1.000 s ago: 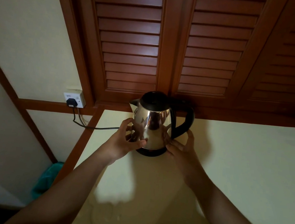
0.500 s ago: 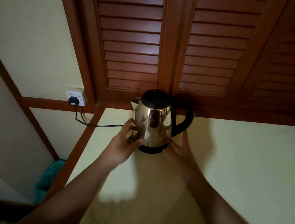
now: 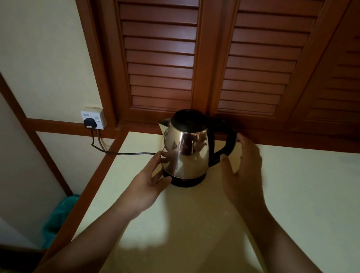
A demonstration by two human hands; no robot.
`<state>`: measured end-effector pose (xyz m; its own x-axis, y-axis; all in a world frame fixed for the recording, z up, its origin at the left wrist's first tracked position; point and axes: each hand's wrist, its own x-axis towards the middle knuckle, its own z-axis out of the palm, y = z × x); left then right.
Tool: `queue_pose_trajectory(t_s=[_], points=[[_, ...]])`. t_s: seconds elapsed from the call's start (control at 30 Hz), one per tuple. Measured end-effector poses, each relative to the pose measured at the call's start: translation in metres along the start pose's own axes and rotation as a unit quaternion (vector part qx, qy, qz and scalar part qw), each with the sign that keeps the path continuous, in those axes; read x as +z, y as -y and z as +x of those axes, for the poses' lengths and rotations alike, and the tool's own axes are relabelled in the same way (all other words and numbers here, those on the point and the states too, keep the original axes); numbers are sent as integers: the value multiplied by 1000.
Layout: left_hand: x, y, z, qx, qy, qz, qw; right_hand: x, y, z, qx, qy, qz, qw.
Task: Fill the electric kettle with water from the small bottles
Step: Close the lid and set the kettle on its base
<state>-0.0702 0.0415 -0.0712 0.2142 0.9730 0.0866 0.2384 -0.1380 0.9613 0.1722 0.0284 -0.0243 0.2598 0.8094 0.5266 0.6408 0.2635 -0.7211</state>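
Note:
A steel electric kettle (image 3: 186, 150) with a black lid and black handle stands upright on its black base at the back of the pale counter (image 3: 290, 205). Its spout points left, its lid is closed. My left hand (image 3: 149, 182) rests against the kettle's lower left side and base, fingers spread. My right hand (image 3: 244, 173) hovers open just right of the handle, not touching it and slightly blurred. No bottles are in view.
A black cord (image 3: 123, 152) runs from the kettle base to a plug in the white wall socket (image 3: 93, 118) at left. Brown louvred doors (image 3: 207, 49) rise behind the counter. A teal object (image 3: 57, 219) lies on the floor past the counter's wooden left edge.
My right hand has left the kettle's lower body and moved right and up beside the handle. My left hand has slid lower against the base. The kettle stays in place.

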Motion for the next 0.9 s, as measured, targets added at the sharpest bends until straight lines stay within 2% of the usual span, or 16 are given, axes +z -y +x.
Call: queue_pose_trajectory(t_s=[0.07,0.23,0.47,0.9], points=[[1,0,-3,-7,9,-14,1000,-2,5,12,-43,18,-30,998],[0,2,-2,-17,17,-47,999,4,21,31,-61,71,-72,993],[-4,9,0,-35,18,-34,999,12,28,36,-54,41,-81,994],[-3,7,0,-31,17,-39,999,9,29,38,-63,45,-124,989]])
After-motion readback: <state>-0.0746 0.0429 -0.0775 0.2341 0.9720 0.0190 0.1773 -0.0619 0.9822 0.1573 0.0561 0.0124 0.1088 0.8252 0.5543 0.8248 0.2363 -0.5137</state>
